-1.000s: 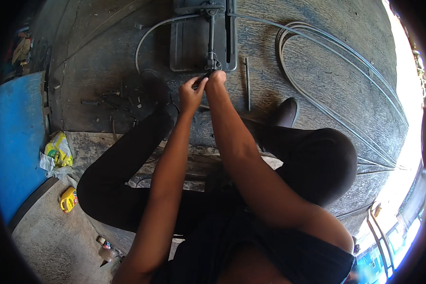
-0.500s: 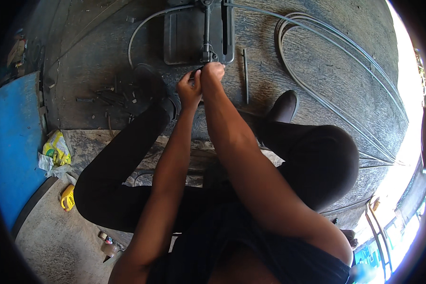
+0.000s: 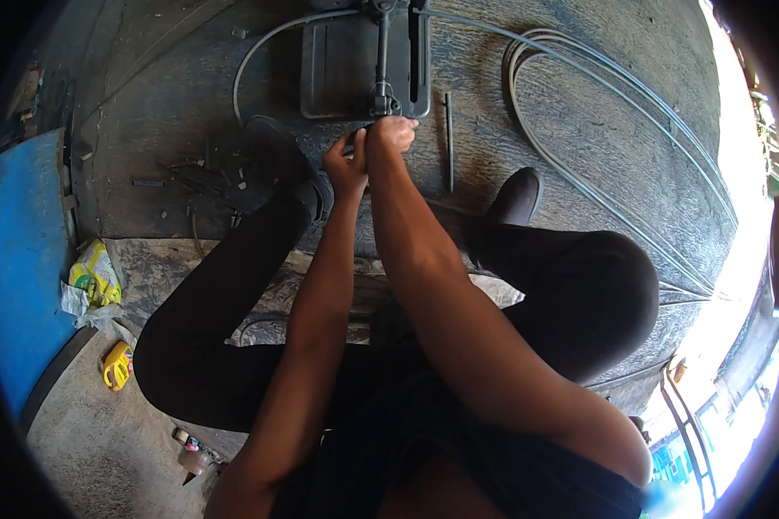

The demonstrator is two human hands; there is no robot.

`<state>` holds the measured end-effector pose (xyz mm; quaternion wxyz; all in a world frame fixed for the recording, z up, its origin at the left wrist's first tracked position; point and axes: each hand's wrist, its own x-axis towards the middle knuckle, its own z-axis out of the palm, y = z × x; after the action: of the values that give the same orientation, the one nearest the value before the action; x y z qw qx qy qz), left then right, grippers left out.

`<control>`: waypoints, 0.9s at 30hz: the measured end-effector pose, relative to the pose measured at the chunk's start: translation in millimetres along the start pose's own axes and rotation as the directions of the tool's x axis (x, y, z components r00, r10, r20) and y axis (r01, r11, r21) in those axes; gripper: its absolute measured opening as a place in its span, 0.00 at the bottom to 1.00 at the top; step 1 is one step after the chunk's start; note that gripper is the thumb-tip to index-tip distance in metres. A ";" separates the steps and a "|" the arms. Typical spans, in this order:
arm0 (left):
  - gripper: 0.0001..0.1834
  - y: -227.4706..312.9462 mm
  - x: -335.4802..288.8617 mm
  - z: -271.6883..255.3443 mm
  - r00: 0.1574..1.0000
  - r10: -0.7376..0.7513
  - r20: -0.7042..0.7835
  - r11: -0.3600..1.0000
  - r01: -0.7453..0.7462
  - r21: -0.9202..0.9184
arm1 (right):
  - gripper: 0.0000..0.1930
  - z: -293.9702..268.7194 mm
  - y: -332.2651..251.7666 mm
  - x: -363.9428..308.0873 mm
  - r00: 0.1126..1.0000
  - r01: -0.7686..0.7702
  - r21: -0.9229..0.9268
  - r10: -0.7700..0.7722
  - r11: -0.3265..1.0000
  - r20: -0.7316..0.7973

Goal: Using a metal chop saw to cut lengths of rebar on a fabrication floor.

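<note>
At the near edge of a dark flat metal base [image 3: 343, 80], my two hands work side by side. A metal rod [image 3: 382, 60] with a jointed fitting [image 3: 384, 104] at its near end runs along the base. My right hand [image 3: 393, 135] is closed just below that fitting; what it grips is hidden behind its fingers. My left hand [image 3: 347, 163] touches it on the left, its fingers curled round a small dark thing that I cannot make out.
Looped cable [image 3: 521, 82] lies on the right. A thin metal rod [image 3: 449, 143] rests beside the base. Scraps [image 3: 201, 177] lie left, near my shoe [image 3: 273, 143]. Further left are a blue panel [image 3: 28, 259], a yellow-green packet [image 3: 96, 275] and a yellow container [image 3: 118, 366].
My right hand has shifted and turned slightly to the right below the fitting. My left hand stays almost in place. The whole view has moved slightly.
</note>
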<state>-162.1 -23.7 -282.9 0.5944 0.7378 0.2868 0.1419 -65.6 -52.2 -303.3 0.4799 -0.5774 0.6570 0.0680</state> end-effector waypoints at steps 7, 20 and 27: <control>0.17 -10.9 1.0 3.4 0.997 0.061 -0.054 0.998 -0.062 -0.010 | 0.36 -1.3 1.1 -1.3 0.997 0.080 -0.003 -0.080 0.997 -0.009; 0.23 16.9 38.8 -53.2 0.961 -0.221 -0.167 0.971 0.199 -0.136 | 0.30 -80.7 21.6 30.0 0.591 -0.278 0.344 -0.123 0.897 0.797; 0.20 103.3 138.8 -159.1 0.903 -0.086 0.420 0.677 -0.257 0.690 | 0.11 -64.3 18.9 23.0 0.540 0.551 0.141 -0.480 0.822 0.691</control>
<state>-112.9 171.7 -161.8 0.2892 0.9382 0.1491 -0.1179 -113.8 -103.4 -294.3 0.6624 -0.6960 0.2208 0.1676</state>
